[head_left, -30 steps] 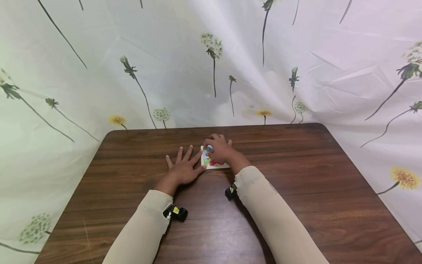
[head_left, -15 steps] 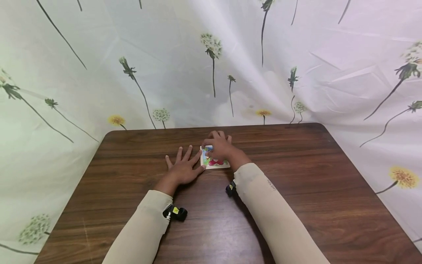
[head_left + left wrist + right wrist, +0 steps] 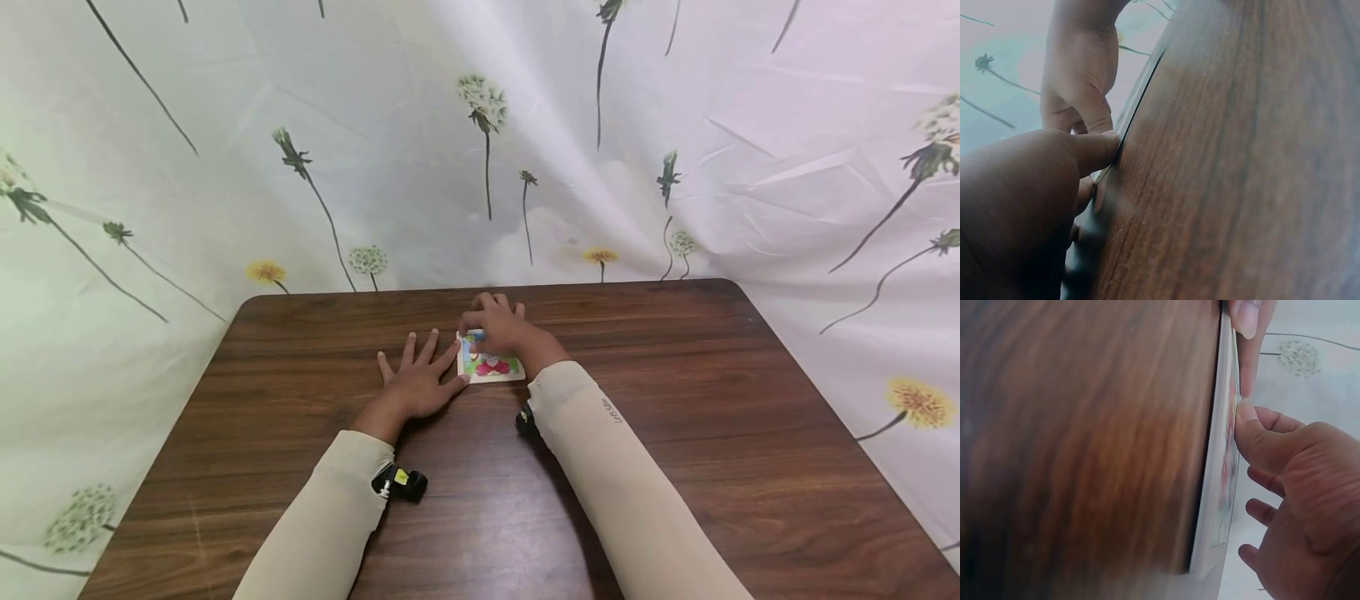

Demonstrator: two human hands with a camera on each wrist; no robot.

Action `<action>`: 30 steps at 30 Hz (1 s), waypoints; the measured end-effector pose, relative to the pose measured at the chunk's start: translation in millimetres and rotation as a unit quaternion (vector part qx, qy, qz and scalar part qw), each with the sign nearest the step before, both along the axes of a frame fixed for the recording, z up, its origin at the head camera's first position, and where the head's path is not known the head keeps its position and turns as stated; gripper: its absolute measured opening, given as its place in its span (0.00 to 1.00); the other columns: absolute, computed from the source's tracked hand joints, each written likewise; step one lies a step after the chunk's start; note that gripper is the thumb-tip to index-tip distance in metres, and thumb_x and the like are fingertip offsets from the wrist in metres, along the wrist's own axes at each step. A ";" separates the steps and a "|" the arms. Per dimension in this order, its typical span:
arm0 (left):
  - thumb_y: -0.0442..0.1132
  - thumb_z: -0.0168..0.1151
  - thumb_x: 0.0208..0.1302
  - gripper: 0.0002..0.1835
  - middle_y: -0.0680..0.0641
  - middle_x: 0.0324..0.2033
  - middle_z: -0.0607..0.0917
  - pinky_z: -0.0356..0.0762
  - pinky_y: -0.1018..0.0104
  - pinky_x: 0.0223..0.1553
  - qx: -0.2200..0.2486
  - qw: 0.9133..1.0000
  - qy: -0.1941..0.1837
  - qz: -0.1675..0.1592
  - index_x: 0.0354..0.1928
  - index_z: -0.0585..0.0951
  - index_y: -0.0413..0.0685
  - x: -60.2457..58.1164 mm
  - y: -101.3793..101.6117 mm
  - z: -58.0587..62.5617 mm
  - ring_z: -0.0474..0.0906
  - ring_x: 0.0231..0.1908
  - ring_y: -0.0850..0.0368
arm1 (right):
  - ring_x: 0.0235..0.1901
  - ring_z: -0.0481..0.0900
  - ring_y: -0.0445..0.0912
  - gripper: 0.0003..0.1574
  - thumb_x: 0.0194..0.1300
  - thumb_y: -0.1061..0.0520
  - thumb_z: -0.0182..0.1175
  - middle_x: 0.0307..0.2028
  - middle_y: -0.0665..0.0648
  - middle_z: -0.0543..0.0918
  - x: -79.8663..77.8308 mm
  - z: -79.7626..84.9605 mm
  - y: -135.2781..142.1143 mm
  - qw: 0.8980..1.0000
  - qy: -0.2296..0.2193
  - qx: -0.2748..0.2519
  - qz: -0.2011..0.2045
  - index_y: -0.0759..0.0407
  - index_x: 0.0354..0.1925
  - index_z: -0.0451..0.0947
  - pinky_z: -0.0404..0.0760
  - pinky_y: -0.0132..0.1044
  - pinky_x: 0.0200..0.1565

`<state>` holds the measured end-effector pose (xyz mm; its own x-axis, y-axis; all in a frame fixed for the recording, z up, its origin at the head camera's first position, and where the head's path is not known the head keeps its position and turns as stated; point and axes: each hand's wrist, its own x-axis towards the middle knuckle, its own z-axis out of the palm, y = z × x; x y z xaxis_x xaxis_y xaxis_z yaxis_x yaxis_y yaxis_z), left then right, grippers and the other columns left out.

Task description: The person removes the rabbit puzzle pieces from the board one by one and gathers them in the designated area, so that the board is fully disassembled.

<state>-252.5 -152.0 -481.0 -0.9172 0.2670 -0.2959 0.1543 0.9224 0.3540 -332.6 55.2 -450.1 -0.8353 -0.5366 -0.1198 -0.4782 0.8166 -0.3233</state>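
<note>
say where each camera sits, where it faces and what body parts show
Head: worn on the head, facing forward and down at the table, picture board and backdrop; left hand, right hand and both sleeves show.
Left wrist: worn there, looking low along the table; left hand near, right hand beyond.
Right wrist: worn there, looking low along the table at the board's edge; right hand near, left fingertips at top.
Both wrist views share the board, hands and backdrop.
</note>
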 end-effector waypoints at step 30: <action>0.75 0.40 0.81 0.42 0.52 0.90 0.32 0.12 0.14 0.72 0.006 1.000 0.007 -0.001 0.89 0.45 0.76 1.0 -0.5 -1.5 0.17 0.87 0.37 | 0.72 0.78 0.54 0.21 0.80 0.55 0.66 0.68 0.55 0.81 7.0 0.2 -6.8 0.997 -0.051 -0.047 -0.031 0.51 0.67 0.80 0.51 0.72 0.82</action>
<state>-251.5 -152.5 -482.5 -0.9208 0.2718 -0.2798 0.1607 0.9179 0.3629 -325.6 48.4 -449.9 -0.8531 -0.4975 -0.1569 -0.3892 0.8074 -0.4434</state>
